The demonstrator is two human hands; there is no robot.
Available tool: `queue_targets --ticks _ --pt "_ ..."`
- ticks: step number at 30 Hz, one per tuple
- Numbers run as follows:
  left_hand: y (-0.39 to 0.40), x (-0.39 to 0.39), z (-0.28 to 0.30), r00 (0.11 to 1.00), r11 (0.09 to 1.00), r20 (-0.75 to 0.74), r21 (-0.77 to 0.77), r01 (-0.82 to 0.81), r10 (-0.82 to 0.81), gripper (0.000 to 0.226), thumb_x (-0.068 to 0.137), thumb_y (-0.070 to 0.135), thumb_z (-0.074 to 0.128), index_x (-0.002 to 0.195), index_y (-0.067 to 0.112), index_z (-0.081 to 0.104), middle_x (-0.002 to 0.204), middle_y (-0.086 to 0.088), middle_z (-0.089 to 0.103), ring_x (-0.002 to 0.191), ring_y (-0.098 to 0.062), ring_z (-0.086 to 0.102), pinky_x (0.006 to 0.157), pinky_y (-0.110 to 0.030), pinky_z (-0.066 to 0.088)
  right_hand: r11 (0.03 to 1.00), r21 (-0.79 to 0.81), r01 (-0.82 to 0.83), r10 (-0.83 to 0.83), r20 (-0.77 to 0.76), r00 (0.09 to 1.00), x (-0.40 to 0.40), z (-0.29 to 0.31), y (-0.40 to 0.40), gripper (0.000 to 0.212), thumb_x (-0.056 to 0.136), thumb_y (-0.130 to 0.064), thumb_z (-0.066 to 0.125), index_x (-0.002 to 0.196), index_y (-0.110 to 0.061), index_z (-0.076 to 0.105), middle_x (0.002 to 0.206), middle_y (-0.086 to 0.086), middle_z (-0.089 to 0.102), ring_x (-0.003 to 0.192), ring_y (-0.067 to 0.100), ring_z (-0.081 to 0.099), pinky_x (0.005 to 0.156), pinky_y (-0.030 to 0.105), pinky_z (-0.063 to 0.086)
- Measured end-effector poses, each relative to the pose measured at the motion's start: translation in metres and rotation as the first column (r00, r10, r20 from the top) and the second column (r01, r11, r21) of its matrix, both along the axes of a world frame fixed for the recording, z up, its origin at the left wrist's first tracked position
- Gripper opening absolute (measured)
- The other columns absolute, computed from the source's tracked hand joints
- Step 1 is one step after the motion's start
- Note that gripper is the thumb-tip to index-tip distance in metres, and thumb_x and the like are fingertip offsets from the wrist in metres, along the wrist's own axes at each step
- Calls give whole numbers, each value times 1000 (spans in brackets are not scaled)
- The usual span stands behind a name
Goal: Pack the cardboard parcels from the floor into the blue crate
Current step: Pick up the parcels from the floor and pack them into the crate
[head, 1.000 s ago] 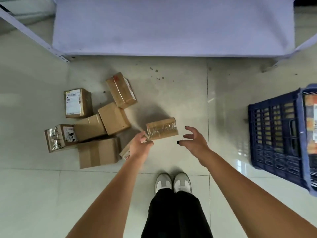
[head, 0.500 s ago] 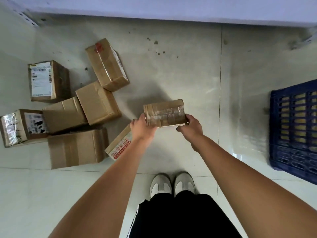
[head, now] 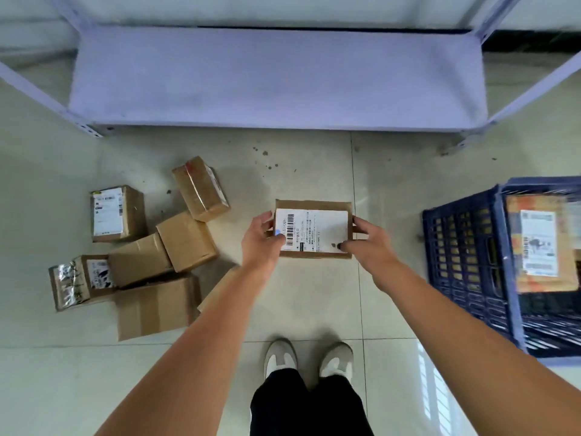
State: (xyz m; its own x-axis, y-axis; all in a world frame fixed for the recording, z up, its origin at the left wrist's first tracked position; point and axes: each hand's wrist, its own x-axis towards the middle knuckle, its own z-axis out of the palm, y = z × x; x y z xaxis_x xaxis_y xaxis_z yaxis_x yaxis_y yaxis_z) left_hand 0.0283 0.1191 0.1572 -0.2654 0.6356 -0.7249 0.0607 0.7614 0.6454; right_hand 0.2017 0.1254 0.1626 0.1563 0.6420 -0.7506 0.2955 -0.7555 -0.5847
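A small cardboard parcel (head: 317,229) with a white shipping label facing up is held in the air above the floor, in front of me. My left hand (head: 262,239) grips its left end and my right hand (head: 366,239) grips its right end. Several more cardboard parcels (head: 185,240) lie in a loose heap on the floor to the left. One flat parcel (head: 217,289) is mostly hidden under my left forearm. The blue crate (head: 462,262) stands at the right edge and holds an orange-brown labelled parcel (head: 540,243).
A pale metal shelf rack (head: 276,80) spans the floor ahead, with slanted legs at both sides. The floor is glossy light tile. My two white shoes (head: 308,360) stand below the held parcel.
My right hand joined the left on the parcel. Both hands lifted it and turned it so the labelled face points up. The view rose and the crate came back in at the right.
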Motion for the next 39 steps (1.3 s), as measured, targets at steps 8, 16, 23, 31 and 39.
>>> queue_targets --ticks 8,16,23,31,39 --pt "25 93 46 997 977 41 203 58 -67 56 78 -11 51 130 11 52 121 -7 64 106 -20 63 82 -24 54 980 129 149 -148 -19 989 85 63 23 45 83 1 57 124 -17 61 107 -2 67 92 14 63 79 17 53" --pt "28 288 101 982 930 85 344 128 -166 50 82 -7 52 129 11 52 118 -5 63 98 -14 61 70 -13 53 933 218 285 -286 -27 958 292 131 23 23 89 -8 51 105 -18 65 85 -5 66 83 14 61 82 30 50" --pt "-1 485 113 977 951 127 279 133 -173 47 84 -5 51 128 13 52 120 -4 64 111 -20 61 92 -33 52 929 216 301 -305 -17 952 478 140 -11 35 91 -9 49 125 -12 60 114 0 64 99 13 58 90 27 48" --pt "-68 594 91 962 967 156 155 200 -224 47 86 -6 54 128 14 46 118 3 60 100 -8 59 72 -16 53 954 100 284 -293 94 951 594 103 -59 42 92 -11 49 133 -18 53 119 -1 59 106 16 53 97 31 42" --pt "-108 638 17 948 959 200 -93 269 -246 59 87 -7 49 140 12 32 137 -6 51 120 -18 51 98 -29 46 967 -99 233 -212 189 959 623 20 -99 43 89 -16 52 131 -24 55 123 3 63 100 21 58 82 28 45"
